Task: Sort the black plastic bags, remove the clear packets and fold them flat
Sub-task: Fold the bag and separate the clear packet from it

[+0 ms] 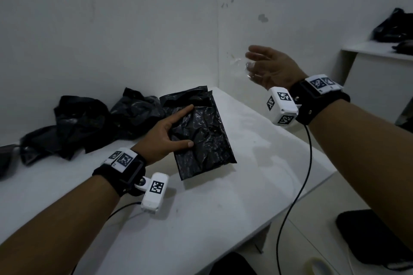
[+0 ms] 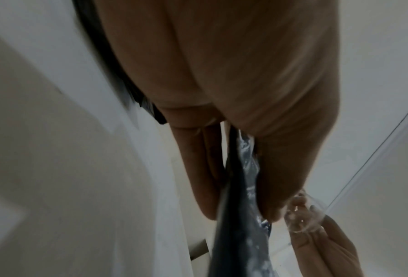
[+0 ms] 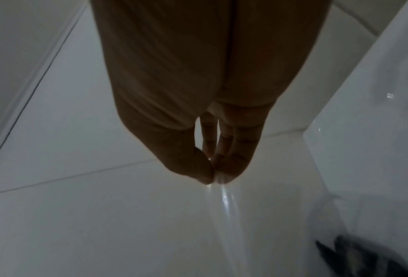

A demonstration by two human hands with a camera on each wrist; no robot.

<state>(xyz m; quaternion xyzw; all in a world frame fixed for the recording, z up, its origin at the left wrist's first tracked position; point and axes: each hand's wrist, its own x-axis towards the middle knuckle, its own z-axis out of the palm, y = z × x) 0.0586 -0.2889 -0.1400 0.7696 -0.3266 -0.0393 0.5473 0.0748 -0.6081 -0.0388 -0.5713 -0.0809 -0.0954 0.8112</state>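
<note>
White table [image 1: 257, 163] fills the middle of the head view, its far corner tucked into the angle where two pale walls [image 1: 111, 29] meet. The right-hand wall carries a few dark smudges [image 1: 263, 18], high above that far corner. Off past the table's right edge stands a second white shelf or desk [image 1: 377, 50], with dark gear [image 1: 393, 27] heaped on top, too blurred to identify. Down on the tiled floor [image 1: 312, 230], beside the table's near right corner, lies a black flat pad or case [image 1: 375, 236]. Just in front of it, at the bottom edge, sits a pale roll, possibly tape [image 1: 317, 265].
</note>
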